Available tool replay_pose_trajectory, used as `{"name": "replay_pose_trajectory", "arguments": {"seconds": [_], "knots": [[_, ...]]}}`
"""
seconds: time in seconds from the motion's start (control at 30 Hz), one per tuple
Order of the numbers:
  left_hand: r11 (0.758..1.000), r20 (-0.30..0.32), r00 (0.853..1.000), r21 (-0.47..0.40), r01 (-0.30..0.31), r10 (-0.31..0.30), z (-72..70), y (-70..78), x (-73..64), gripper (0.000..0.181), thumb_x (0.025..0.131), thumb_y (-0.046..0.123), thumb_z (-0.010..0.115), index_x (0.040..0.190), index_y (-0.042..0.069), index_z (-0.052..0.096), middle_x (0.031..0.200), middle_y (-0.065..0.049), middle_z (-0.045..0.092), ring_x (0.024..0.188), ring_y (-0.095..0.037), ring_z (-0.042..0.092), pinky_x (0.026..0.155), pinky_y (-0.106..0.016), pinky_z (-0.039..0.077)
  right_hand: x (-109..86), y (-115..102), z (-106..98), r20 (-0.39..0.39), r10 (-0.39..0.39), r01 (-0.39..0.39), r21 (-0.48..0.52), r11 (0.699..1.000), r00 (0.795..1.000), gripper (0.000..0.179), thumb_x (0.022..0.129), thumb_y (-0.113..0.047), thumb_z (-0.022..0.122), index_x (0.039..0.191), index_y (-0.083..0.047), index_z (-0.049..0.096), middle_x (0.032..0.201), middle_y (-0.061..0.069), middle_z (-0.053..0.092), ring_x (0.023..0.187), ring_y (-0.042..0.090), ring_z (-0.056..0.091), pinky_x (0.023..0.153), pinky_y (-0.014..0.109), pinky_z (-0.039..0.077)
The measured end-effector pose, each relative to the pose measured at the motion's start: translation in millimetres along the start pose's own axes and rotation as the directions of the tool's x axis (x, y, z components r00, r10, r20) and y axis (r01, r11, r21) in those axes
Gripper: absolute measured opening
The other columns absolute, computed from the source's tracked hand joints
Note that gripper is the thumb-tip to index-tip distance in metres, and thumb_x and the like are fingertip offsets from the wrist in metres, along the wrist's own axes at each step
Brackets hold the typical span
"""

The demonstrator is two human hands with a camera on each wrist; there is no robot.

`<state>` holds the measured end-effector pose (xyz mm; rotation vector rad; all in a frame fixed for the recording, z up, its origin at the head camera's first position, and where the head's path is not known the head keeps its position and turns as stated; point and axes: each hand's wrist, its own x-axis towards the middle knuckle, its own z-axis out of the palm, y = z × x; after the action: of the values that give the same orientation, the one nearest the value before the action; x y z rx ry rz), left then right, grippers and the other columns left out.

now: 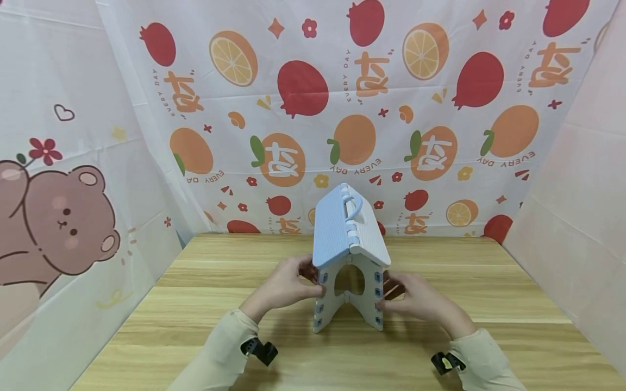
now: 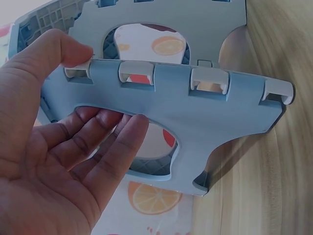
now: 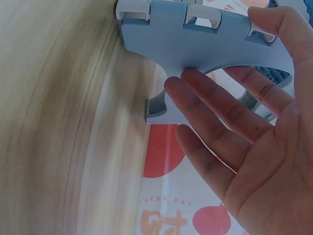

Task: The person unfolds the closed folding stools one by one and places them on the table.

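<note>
A folding step stool (image 1: 332, 228) in light blue and white stands partly unfolded on the table, its two top halves sloping like a roof. Along the ridge is a carry handle (image 1: 354, 207). My left hand (image 1: 292, 282) grips the left leg panel (image 2: 161, 93), thumb on its hinged front edge and fingers at the oval cutout. On the other side, my right hand (image 1: 413, 296) holds the right leg panel (image 3: 190, 44), its thumb on the front edge and fingertips against the outer face. Parts of the fingers are hidden behind the panels in the head view.
The stool rests on a wood-grain table (image 1: 220, 271). Behind it hangs a fruit-print cloth (image 1: 303, 125), with a bear-print cloth (image 1: 68, 217) to the left and a plain pale cloth (image 1: 577, 206) to the right. Black straps (image 1: 259, 350) circle both wrists.
</note>
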<state>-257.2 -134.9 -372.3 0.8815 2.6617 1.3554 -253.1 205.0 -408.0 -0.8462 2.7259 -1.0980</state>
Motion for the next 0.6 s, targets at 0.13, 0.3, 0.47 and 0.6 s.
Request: {"name": "replay_pose_trajectory", "arguments": {"seconds": [0.13, 0.3, 0.47, 0.6], "knots": [[1.0, 0.009, 1.0, -0.007, 0.011, -0.011, -2.1, 0.5, 0.3, 0.038, 0.085, 0.02, 0.086, 0.118, 0.006, 0.072, 0.1, -0.004, 0.076, 0.093, -0.016, 0.07, 0.078, -0.025, 0.057, 0.3, 0.4, -1.2, 0.0, 0.001, -0.001, -0.003, 1.0, 1.0, 0.048, 0.092, -0.037, 0.084, 0.129, -0.01, 0.069, 0.118, 0.007, 0.078, 0.105, 0.02, 0.074, 0.092, 0.05, 0.064], [1.0, 0.015, 1.0, -0.007, 0.011, -0.011, -4.0, -0.3, 0.5, 0.039, 0.086, 0.021, 0.086, 0.12, 0.006, 0.072, 0.101, -0.004, 0.076, 0.095, -0.018, 0.07, 0.078, -0.025, 0.057, 0.1, 1.4, -2.3, -0.002, 0.009, -0.009, -0.006, 1.0, 1.0, 0.048, 0.092, -0.037, 0.084, 0.129, -0.011, 0.069, 0.117, 0.006, 0.078, 0.104, 0.019, 0.074, 0.091, 0.049, 0.064], [1.0, 0.017, 1.0, 0.003, 0.009, -0.01, -4.9, -2.4, -0.2, 0.039, 0.087, 0.021, 0.086, 0.121, 0.007, 0.072, 0.101, -0.003, 0.076, 0.094, -0.017, 0.071, 0.079, -0.025, 0.057, -0.4, 2.3, -2.3, 0.0, 0.006, -0.006, -0.014, 1.0, 1.0, 0.048, 0.092, -0.038, 0.084, 0.129, -0.011, 0.069, 0.117, 0.005, 0.078, 0.103, 0.02, 0.075, 0.088, 0.033, 0.063], [1.0, 0.021, 1.0, 0.003, 0.013, -0.013, -6.1, -3.0, -1.1, 0.04, 0.087, 0.021, 0.086, 0.122, 0.008, 0.072, 0.102, -0.001, 0.076, 0.095, -0.017, 0.07, 0.08, -0.026, 0.057, -0.5, 2.2, -2.6, 0.002, 0.013, -0.013, -0.006, 1.0, 1.0, 0.048, 0.092, -0.037, 0.084, 0.129, -0.011, 0.069, 0.117, 0.005, 0.078, 0.104, 0.02, 0.074, 0.086, 0.03, 0.061]]}}
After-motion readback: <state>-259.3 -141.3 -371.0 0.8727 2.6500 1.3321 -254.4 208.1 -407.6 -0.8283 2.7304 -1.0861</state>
